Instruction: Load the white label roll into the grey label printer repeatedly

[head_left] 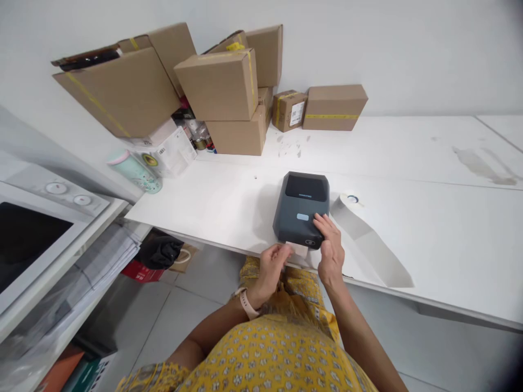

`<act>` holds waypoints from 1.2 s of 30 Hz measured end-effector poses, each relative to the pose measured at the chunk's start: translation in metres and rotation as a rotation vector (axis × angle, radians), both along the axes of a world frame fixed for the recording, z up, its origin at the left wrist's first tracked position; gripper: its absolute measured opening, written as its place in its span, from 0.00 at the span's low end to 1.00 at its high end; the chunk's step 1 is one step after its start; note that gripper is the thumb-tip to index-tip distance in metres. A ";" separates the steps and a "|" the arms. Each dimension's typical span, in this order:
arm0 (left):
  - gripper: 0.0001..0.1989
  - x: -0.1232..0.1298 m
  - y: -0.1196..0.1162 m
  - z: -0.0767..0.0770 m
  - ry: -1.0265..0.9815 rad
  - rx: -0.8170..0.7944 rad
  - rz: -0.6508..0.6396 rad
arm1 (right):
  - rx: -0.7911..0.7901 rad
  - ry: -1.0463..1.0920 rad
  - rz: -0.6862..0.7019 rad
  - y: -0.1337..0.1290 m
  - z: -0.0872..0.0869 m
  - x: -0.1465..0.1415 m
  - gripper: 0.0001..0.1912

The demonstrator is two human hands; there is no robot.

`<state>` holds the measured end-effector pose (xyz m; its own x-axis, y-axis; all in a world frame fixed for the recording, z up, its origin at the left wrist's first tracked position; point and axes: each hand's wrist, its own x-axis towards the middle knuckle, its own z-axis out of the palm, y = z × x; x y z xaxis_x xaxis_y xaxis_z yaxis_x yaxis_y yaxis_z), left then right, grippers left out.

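A dark grey label printer (303,209) stands near the front edge of the white table. A small pale label (298,249) sticks out of its front. My left hand (273,265) pinches the left end of that label between thumb and fingers. On the printer's right front corner rests my right hand (330,245), its fingers spread over the top and side, with nothing held in it. Right of the printer lies a roll of labels (349,199), its white strip (376,247) unrolled toward the table's front edge.
Stacked cardboard boxes (223,87) fill the back left of the table (429,218). Two smaller boxes (335,108) stand by the wall. A mint green tumbler (137,173) is at the left end. A microwave (49,212) sits on a shelf at far left.
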<state>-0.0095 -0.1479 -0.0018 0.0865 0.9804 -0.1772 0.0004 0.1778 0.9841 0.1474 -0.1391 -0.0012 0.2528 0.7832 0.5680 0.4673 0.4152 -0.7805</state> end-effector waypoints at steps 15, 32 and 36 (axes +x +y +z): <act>0.20 0.015 0.013 0.006 -0.173 -0.290 -0.063 | 0.059 -0.037 0.040 0.003 0.003 0.005 0.19; 0.18 0.007 0.004 -0.006 0.015 0.057 0.035 | 0.012 -0.738 -0.290 0.021 0.028 0.000 0.12; 0.14 -0.008 0.014 0.008 0.098 0.264 0.273 | 0.008 -0.748 -0.226 0.024 0.025 0.003 0.11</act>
